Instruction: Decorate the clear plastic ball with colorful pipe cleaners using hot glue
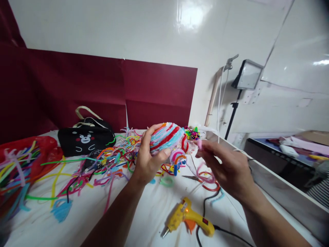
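Holding the striped fuzzy piece (168,135) is the job of our left hand (147,161), its fingers curled over the far side and its thumb pressed on the near face, toward the rear edge of the tabletop (147,219). Our right hand (228,168) has thumb and fingertips closed in a pinch on a small pink piece (199,144), just right of the striped one and apart from it. We judge the step in hand to be handling small parts beside the larger body; the next move calls for a steady left hold and a light pinch. Between our forearms, toward the near side, lies the glue gun (179,216) (its small light glows), with scissors (191,177) nearer the right edge. Our left fingers hide part of the striped piece, and our right fingertips cover most of the pink one. Blur obscures its shape; the tabletop's near corners are cut off.
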The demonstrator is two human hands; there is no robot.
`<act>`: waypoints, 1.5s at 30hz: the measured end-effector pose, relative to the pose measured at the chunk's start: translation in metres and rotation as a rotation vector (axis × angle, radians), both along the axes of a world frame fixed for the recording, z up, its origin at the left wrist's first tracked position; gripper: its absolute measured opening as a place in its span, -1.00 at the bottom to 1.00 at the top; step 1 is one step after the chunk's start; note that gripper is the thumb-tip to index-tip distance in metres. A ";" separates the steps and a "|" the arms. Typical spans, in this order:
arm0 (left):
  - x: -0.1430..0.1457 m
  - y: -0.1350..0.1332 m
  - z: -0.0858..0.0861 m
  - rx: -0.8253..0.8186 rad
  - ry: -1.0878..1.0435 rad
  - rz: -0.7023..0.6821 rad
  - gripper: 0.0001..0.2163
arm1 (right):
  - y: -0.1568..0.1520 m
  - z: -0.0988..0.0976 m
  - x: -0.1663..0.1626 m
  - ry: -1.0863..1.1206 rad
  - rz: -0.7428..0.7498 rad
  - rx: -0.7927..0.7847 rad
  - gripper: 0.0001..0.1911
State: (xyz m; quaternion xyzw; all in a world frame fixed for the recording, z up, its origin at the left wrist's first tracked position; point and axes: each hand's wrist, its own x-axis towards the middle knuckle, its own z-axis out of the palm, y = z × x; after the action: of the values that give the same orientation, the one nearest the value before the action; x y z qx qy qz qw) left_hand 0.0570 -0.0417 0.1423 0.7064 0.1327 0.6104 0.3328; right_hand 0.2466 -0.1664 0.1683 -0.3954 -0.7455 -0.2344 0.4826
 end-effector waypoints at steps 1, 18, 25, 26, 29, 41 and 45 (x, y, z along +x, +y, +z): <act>0.000 -0.001 0.000 0.015 0.017 0.008 -0.43 | 0.000 -0.001 -0.001 0.000 -0.014 -0.003 -0.74; 0.004 -0.001 0.000 0.057 0.116 0.016 -0.44 | 0.001 0.003 -0.001 -0.141 -0.017 -0.168 -0.94; 0.004 -0.003 0.003 0.047 0.133 0.001 -0.45 | 0.004 0.004 0.002 -0.194 0.007 -0.191 -0.86; 0.003 -0.003 0.003 0.050 0.136 0.003 -0.45 | 0.005 0.004 0.002 -0.199 0.005 -0.181 -0.87; 0.003 -0.003 0.003 0.046 0.146 -0.001 -0.44 | 0.006 0.005 0.003 -0.203 0.010 -0.163 -0.85; 0.002 -0.005 0.005 -0.009 0.198 -0.020 -0.40 | 0.002 0.018 0.003 -0.131 0.162 -0.395 -0.77; 0.002 -0.005 0.004 -0.004 0.213 -0.026 -0.40 | 0.004 0.023 0.004 -0.106 0.165 -0.506 -0.74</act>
State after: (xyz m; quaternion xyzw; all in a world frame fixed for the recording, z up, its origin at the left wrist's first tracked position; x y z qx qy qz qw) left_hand 0.0592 -0.0472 0.1462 0.7683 0.1591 0.5272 0.3261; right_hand 0.2504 -0.1620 0.1912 -0.4285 -0.8344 -0.0207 0.3462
